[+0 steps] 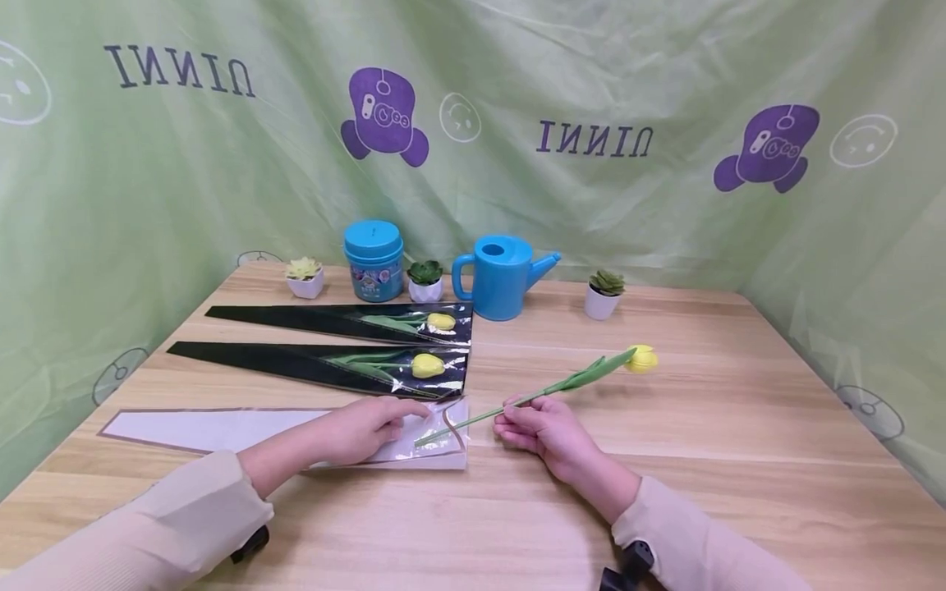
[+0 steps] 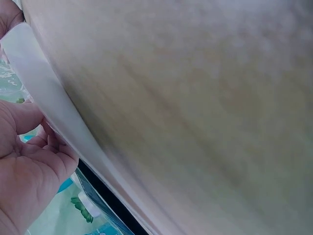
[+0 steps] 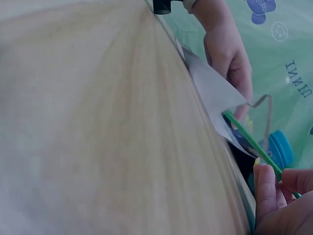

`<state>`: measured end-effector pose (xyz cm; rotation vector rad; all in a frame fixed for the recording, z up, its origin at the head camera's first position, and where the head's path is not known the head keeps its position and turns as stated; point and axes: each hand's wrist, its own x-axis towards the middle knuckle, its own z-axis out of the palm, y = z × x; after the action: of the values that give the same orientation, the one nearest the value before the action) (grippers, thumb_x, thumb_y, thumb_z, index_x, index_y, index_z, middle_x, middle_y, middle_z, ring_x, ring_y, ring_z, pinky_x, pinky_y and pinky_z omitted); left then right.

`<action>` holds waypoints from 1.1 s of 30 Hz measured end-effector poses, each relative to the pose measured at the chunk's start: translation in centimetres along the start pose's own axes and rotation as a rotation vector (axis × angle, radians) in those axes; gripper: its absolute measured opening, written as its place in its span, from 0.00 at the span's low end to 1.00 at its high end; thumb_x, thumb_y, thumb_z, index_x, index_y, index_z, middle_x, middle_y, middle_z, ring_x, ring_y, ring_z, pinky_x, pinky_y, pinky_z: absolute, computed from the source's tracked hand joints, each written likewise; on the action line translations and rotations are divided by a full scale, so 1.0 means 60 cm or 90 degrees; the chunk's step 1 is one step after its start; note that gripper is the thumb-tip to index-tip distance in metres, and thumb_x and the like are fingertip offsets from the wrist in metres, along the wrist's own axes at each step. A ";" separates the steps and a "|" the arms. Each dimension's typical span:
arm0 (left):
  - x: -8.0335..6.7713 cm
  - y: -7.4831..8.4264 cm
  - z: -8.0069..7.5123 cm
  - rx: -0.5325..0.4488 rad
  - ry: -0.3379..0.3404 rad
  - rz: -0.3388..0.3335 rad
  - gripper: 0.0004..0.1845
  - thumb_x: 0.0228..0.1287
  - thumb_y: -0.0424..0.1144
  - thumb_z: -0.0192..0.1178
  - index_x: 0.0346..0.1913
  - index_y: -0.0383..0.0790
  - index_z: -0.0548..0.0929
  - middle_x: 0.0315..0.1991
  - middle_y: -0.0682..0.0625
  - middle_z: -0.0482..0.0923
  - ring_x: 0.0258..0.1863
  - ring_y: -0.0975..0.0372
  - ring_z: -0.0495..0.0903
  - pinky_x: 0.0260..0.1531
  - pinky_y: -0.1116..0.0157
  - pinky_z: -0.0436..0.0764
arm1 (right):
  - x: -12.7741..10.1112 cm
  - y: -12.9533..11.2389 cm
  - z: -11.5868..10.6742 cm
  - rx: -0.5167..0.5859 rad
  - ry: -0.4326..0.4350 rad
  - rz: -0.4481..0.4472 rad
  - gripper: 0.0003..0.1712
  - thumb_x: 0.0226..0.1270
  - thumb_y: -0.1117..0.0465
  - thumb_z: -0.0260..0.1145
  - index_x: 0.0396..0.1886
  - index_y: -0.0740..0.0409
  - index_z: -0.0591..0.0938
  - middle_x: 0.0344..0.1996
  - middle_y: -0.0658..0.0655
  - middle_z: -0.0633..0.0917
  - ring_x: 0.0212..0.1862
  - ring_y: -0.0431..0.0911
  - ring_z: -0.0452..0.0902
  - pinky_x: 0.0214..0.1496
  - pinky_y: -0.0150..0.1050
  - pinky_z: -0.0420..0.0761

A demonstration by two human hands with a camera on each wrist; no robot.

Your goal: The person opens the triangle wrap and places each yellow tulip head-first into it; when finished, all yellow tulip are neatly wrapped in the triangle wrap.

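Two tulips lie sleeved at twelve o'clock; the right hand pinches the third tulip, its stem tip entering the white sleeve whose mouth the left hand holds open.

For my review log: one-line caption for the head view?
Right hand feeds a yellow tulip stem-first into a white sleeve the left hand holds open.

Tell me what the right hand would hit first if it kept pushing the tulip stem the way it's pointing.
The right hand holds the green stem of the yellow artificial tulip, aimed left. It would probably meet the open mouth of the white, clear-fronted flower sleeve first, then the left hand holding it; depth is unclear.
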<state>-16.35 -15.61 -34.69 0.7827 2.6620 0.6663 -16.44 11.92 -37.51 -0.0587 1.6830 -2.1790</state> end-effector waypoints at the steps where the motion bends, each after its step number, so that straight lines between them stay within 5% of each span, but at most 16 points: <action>1: 0.000 0.000 0.000 0.000 0.001 -0.003 0.22 0.66 0.28 0.48 0.60 0.50 0.72 0.49 0.46 0.75 0.44 0.58 0.73 0.53 0.50 0.70 | 0.000 0.001 0.003 -0.005 -0.004 0.002 0.12 0.64 0.72 0.55 0.46 0.74 0.70 0.25 0.53 0.84 0.32 0.40 0.83 0.39 0.32 0.80; 10: 0.002 0.000 -0.005 0.001 0.012 -0.009 0.23 0.66 0.27 0.48 0.61 0.51 0.72 0.45 0.50 0.75 0.41 0.59 0.71 0.50 0.53 0.71 | -0.006 0.011 0.021 -0.064 -0.068 0.023 0.21 0.62 0.73 0.56 0.51 0.86 0.68 0.30 0.56 0.85 0.35 0.41 0.83 0.43 0.32 0.79; 22: 0.001 -0.003 -0.004 0.019 0.005 0.009 0.22 0.66 0.28 0.48 0.60 0.50 0.72 0.47 0.47 0.75 0.42 0.58 0.73 0.51 0.51 0.71 | -0.011 0.008 0.024 -0.097 -0.120 0.037 0.24 0.61 0.71 0.58 0.55 0.80 0.68 0.35 0.57 0.86 0.38 0.42 0.83 0.46 0.38 0.79; 33: 0.001 -0.004 0.002 0.018 -0.007 0.029 0.21 0.66 0.27 0.48 0.59 0.47 0.73 0.46 0.48 0.74 0.40 0.59 0.72 0.50 0.53 0.71 | 0.020 -0.058 -0.049 -0.324 -0.134 -0.075 0.25 0.61 0.64 0.63 0.55 0.75 0.71 0.45 0.67 0.81 0.42 0.41 0.81 0.49 0.41 0.78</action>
<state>-16.43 -15.72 -34.89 0.8539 2.6558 0.6356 -19.28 14.98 -35.28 -0.5148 2.0997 -1.6910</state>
